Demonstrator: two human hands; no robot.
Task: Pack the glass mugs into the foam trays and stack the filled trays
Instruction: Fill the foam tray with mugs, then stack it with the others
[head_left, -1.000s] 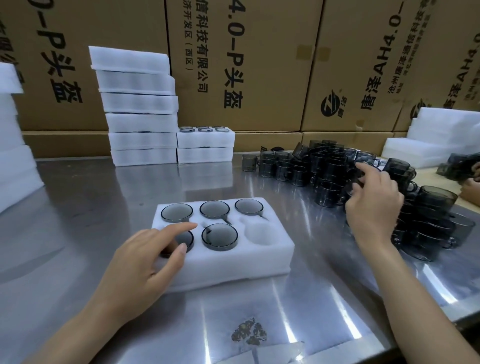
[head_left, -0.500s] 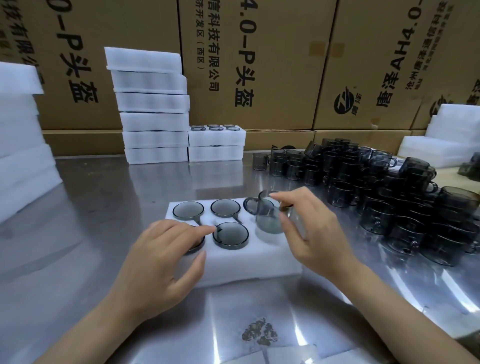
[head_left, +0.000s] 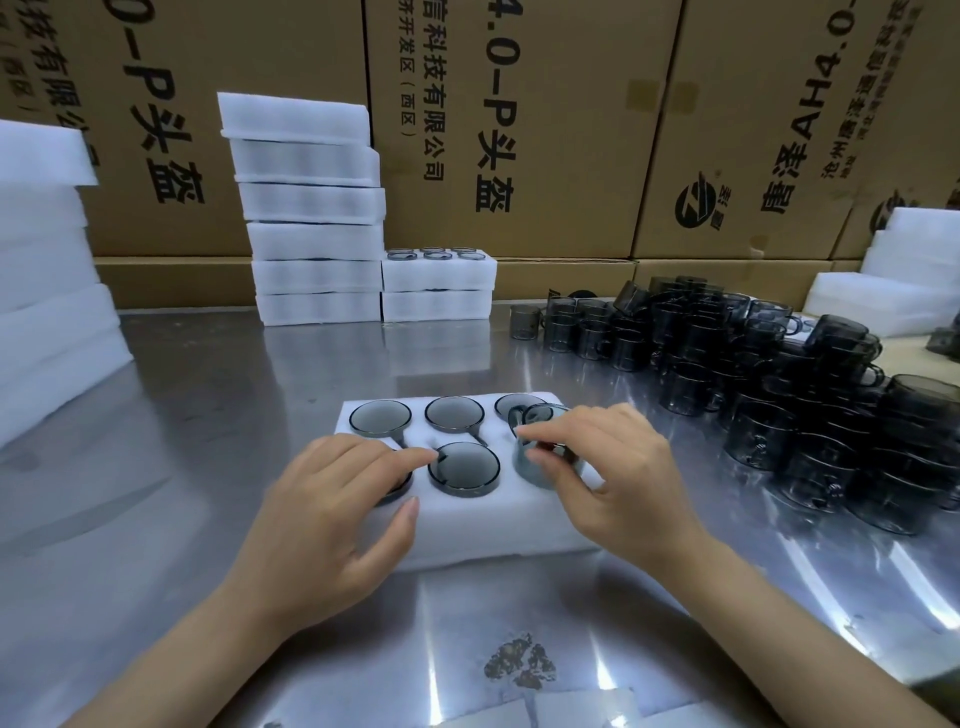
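A white foam tray (head_left: 493, 525) lies on the steel table in front of me with smoked-glass mugs sunk in its holes; the front middle mug (head_left: 464, 469) shows its round rim. My right hand (head_left: 618, 473) pinches another glass mug (head_left: 540, 457) by its rim, partly down in the front right hole, handle toward the back left. My left hand (head_left: 337, 499) rests on the tray's front left, forefinger stretched over the mug there, thumb against the foam's front.
A heap of loose dark mugs (head_left: 779, 384) fills the right side of the table. Stacked foam trays (head_left: 311, 208) and a lower filled stack (head_left: 439, 283) stand at the back before cardboard boxes. More foam lies at the far left (head_left: 47, 270) and far right (head_left: 893, 280).
My right hand took a mug from the heap, carried it left to the tray and lowered it into the front right hole. My left hand stayed on the tray.
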